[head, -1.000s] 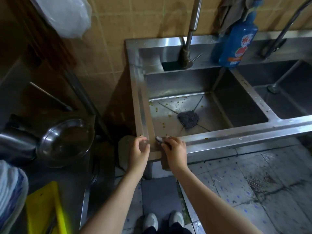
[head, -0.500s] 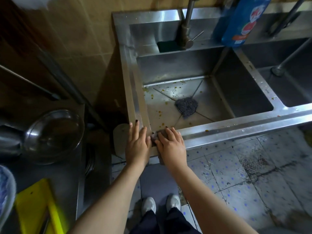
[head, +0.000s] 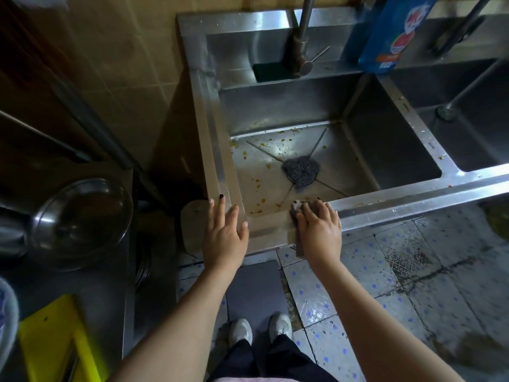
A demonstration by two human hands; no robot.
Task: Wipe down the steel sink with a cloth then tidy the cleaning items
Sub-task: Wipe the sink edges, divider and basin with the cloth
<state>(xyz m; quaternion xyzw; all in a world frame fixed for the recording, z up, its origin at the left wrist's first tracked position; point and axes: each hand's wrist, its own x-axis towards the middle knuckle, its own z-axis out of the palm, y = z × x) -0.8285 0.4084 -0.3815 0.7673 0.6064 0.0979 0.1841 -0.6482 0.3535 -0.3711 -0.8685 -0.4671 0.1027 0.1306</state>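
Observation:
The steel sink fills the middle of the view, its basin floor spotted with food bits around a dark scourer lying over the drain. My right hand presses flat on a grey cloth on the front rim, fingers fairly straight, most of the cloth hidden beneath the palm. My left hand rests flat on the sink's front-left corner, fingers spread and holding nothing.
A blue detergent bottle and a dark green sponge sit on the back ledge beside the tap. A second basin lies to the right. A steel bowl and yellow board are on the left counter.
My right hand has slid the cloth rightward along the front rim, opening a gap between the hands. My left hand flattened onto the corner. The view tilted down.

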